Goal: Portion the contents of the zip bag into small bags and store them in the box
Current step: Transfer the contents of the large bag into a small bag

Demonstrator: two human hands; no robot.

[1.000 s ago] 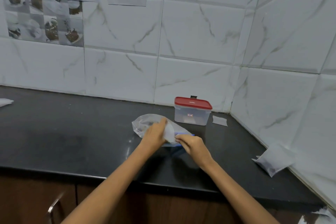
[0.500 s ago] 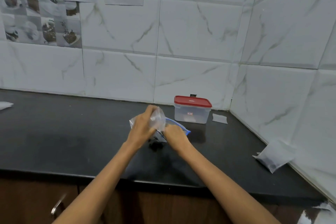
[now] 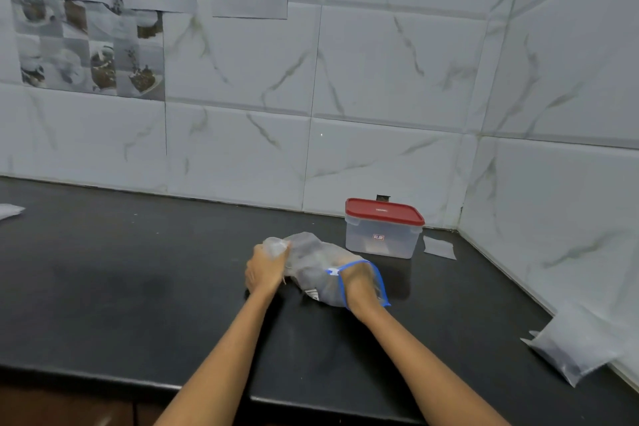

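Observation:
A clear zip bag [image 3: 311, 263] with a blue zipper rim lies on the black counter [image 3: 138, 287], holding dark contents. My left hand [image 3: 266, 270] grips the crumpled plastic at the bag's closed left end. My right hand [image 3: 359, 284] is pushed through the blue mouth into the bag, with the rim around the wrist. Its fingers are hidden behind cloudy plastic. The clear box [image 3: 382, 239] stands just behind the bag with its red lid [image 3: 383, 213] on.
A small filled bag [image 3: 574, 346] leans against the right wall. A flat empty small bag [image 3: 439, 247] lies right of the box, and another pale bag [image 3: 10, 211] at the far left edge. Tiled walls close the back and right; the counter's front edge is near me.
The zip bag was lifted and held between both hands, then came back down onto the counter. My right hand has slid from the zipper edge into the bag's mouth.

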